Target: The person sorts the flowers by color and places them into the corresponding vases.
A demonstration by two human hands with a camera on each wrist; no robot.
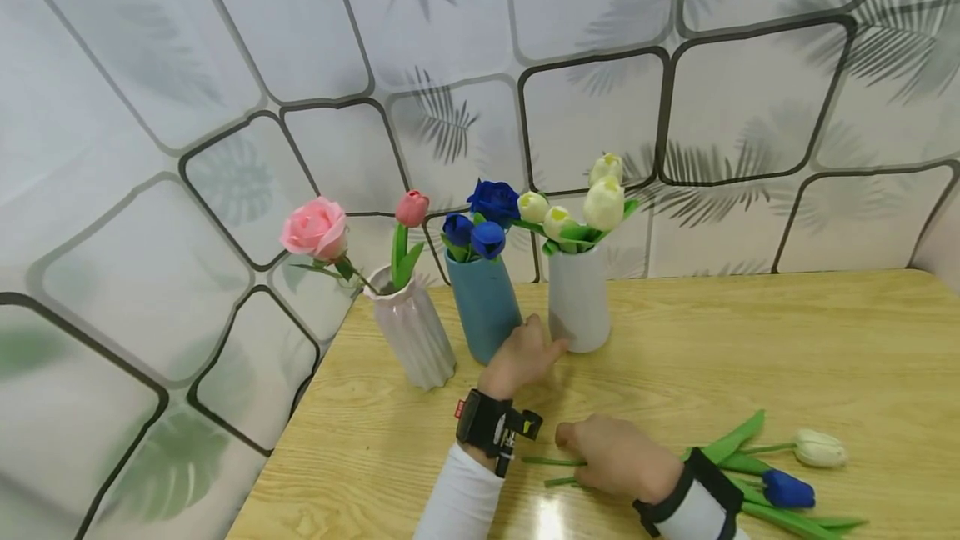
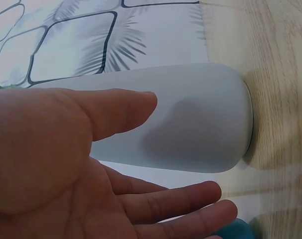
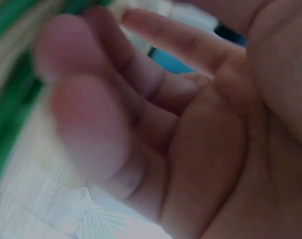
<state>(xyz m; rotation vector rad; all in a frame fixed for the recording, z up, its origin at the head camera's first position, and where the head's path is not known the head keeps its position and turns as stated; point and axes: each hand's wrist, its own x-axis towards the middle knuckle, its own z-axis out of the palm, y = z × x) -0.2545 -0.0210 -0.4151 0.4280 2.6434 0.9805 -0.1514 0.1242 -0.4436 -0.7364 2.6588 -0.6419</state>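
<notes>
My left hand [image 1: 551,348] reaches forward with straight fingers to the foot of the white vase [image 1: 579,307], which holds several white tulips [image 1: 603,202]. In the left wrist view this hand [image 2: 191,149] is spread open beside the white vase [image 2: 201,124], with the thumb in front of it and nothing held. My right hand [image 1: 573,440] lies knuckles up over green stems [image 1: 543,462] on the table. The right wrist view is blurred. In it the right hand [image 3: 91,74] has loosely curled fingers and a bare palm, with green stems [image 3: 11,109] beyond them.
A blue vase [image 1: 483,307] with blue flowers and a ribbed pink vase [image 1: 412,332] with pink flowers stand left of the white vase. A loose white tulip [image 1: 821,447] and a blue tulip [image 1: 787,490] lie on the wooden table [image 1: 750,340] at the right. A patterned wall is close behind.
</notes>
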